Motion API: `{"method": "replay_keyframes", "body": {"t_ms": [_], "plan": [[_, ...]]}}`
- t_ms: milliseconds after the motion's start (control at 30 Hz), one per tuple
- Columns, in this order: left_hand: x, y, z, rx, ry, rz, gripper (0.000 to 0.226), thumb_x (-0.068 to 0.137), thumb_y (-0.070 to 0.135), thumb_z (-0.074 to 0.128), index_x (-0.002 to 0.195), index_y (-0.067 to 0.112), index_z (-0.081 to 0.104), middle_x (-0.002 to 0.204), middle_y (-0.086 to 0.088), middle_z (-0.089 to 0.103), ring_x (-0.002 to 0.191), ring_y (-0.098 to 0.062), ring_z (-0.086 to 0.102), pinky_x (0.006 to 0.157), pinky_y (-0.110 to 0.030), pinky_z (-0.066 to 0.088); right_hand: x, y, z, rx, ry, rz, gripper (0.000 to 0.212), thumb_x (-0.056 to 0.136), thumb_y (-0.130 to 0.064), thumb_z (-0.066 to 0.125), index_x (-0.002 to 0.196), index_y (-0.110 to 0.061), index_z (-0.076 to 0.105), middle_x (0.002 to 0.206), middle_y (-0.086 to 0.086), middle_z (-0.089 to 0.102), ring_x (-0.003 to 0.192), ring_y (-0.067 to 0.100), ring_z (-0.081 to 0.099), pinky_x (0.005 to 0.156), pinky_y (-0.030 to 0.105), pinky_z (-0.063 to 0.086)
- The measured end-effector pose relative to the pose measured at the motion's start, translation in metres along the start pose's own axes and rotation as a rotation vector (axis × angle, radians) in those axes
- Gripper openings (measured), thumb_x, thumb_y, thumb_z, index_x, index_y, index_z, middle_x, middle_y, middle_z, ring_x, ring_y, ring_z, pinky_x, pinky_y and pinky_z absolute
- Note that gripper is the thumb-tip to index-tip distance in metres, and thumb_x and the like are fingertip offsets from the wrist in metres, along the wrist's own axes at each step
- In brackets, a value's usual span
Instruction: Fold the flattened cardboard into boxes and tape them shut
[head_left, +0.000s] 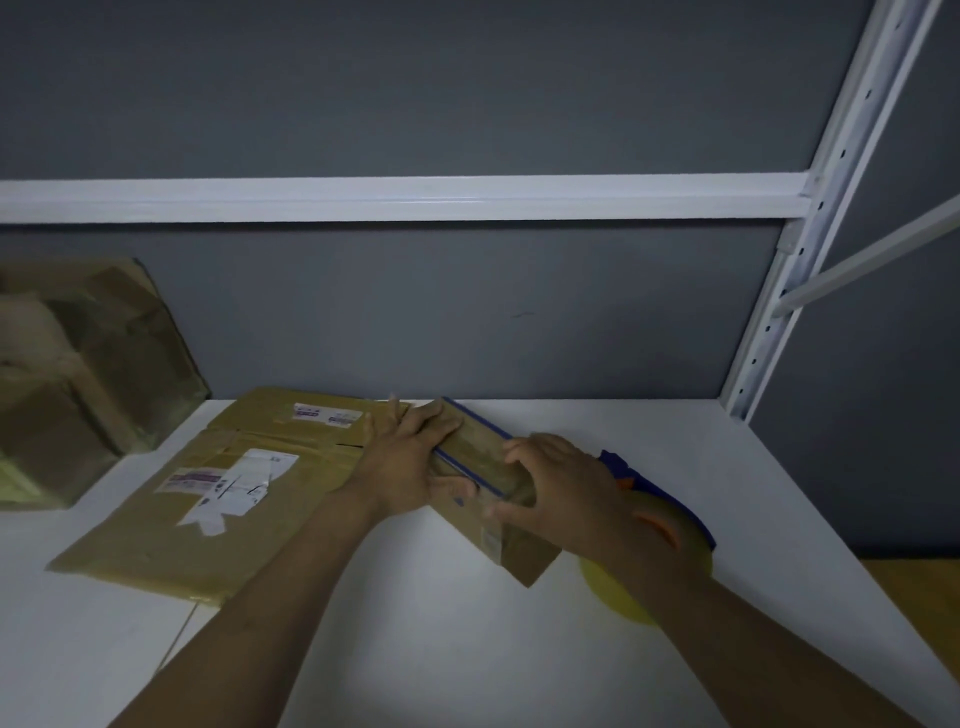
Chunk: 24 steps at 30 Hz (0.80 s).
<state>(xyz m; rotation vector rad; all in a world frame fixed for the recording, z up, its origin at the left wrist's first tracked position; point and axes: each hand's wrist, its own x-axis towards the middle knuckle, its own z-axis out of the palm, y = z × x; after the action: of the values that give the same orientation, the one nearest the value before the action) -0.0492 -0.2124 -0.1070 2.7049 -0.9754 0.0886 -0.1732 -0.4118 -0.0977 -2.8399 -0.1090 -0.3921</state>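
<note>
Left hand (410, 462): fingers straight and together, pressing the small box's (483, 467) side to steady it.
Right hand (561, 488): fingers curled over the top, thumb on the near face, probably holding flaps down.
Box position: clamped between both sets of fingers.
Tape dispenser (615, 592): beneath the right wrist, handy for sealing.
Flattened cardboard (156, 540): left of the left fingers; labels (244, 478) too blurred to read.

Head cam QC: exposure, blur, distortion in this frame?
Head view: dim and underexposed, brightest on the white table near the bottom edge; right hand slightly motion-blurred on the small box, left hand sharper; wrapped boxes at far left soft; wide-angle lens tilts the shelf upright; no glare; labels on the flattened cardboard unreadable.
</note>
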Motion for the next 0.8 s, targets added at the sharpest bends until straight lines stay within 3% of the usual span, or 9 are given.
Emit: {"method": "replay_keyframes", "body": {"t_ms": [100,167,233,333,433,500,600,700,800], "plan": [[-0.007,-0.004,-0.001,-0.021,0.047,-0.015,0.131,0.040,0.105,0.016,0.147,0.032,0.034,0.155,0.003,0.025,0.140,-0.026,0.025,0.116,-0.035,0.017,0.009,0.002,0.005,-0.055,0.143,-0.128,0.045,0.075,-0.053,0.054,0.099,-0.017,0.063,0.107,-0.002,0.065,0.109,0.020,0.056,0.085,0.034,0.051],[-0.014,-0.002,-0.003,-0.112,0.119,-0.055,0.106,0.057,0.088,0.049,0.144,0.028,0.043,0.145,0.002,0.036,0.132,-0.023,0.036,0.112,-0.030,0.026,0.021,0.015,0.007,-0.085,0.204,-0.151,0.029,0.077,-0.037,0.064,0.090,-0.012,0.068,0.098,0.004,0.065,0.094,0.025,0.061,0.075,0.035,0.053],[-0.023,0.003,-0.003,-0.211,0.192,-0.087,0.080,0.070,0.059,0.072,0.138,0.022,0.052,0.125,0.003,0.046,0.117,-0.016,0.045,0.104,-0.025,0.034,0.034,0.025,0.004,-0.081,0.178,-0.055,0.023,0.085,-0.023,0.069,0.104,-0.010,0.070,0.109,0.009,0.063,0.100,0.028,0.058,0.082,0.035,0.050],[-0.035,0.009,-0.001,-0.179,0.251,0.087,0.078,0.062,0.072,0.061,0.121,0.021,0.067,0.105,0.009,0.051,0.106,-0.011,0.043,0.101,-0.028,0.028,0.048,0.038,0.007,-0.099,0.044,-0.037,0.039,0.095,-0.016,0.056,0.134,-0.012,0.055,0.138,0.009,0.051,0.125,0.026,0.048,0.103,0.028,0.037],[-0.037,0.020,0.005,-0.213,0.159,0.208,0.065,0.069,0.061,0.068,0.117,0.016,0.065,0.127,0.004,0.048,0.122,-0.009,0.039,0.106,-0.025,0.029,0.053,0.042,0.005,-0.064,-0.087,-0.079,0.054,0.098,-0.013,0.051,0.148,-0.011,0.030,0.156,0.006,0.025,0.144,0.024,0.026,0.114,0.024,0.014],[-0.035,0.036,0.007,-0.235,0.117,0.184,0.058,0.076,0.045,0.075,0.120,0.013,0.057,0.134,0.003,0.044,0.123,-0.010,0.040,0.100,-0.021,0.037,0.045,0.046,-0.002,-0.176,-0.128,-0.056,0.062,0.099,-0.019,0.051,0.152,-0.017,0.019,0.160,0.001,0.015,0.147,0.020,0.016,0.115,0.029,0.013],[-0.030,0.058,0.014,-0.202,0.166,0.122,0.055,0.080,0.041,0.073,0.123,0.015,0.053,0.125,0.003,0.047,0.116,-0.012,0.041,0.087,-0.013,0.028,0.014,0.060,-0.011,-0.209,-0.124,0.159,0.072,0.096,-0.034,0.054,0.153,-0.021,0.012,0.160,0.003,0.014,0.146,0.021,0.018,0.116,0.036,0.022],[-0.026,0.071,0.021,-0.189,0.207,0.086,0.055,0.083,0.041,0.070,0.127,0.013,0.051,0.124,-0.001,0.047,0.115,-0.015,0.042,0.084,-0.013,0.025,-0.020,0.083,-0.016,-0.069,-0.215,0.543,0.080,0.093,-0.044,0.056,0.153,-0.017,0.010,0.150,0.010,0.034,0.133,0.028,0.039,0.104,0.037,0.038],[-0.023,0.076,0.026,-0.171,0.223,0.049,0.053,0.085,0.040,0.068,0.128,0.015,0.050,0.126,0.000,0.046,0.117,-0.015,0.043,0.085,-0.015,0.030,-0.041,0.098,-0.018,0.032,-0.306,0.694,0.046,0.097,-0.033,0.052,0.135,-0.009,0.042,0.131,0.011,0.053,0.110,0.023,0.055,0.085,0.029,0.045]]}}
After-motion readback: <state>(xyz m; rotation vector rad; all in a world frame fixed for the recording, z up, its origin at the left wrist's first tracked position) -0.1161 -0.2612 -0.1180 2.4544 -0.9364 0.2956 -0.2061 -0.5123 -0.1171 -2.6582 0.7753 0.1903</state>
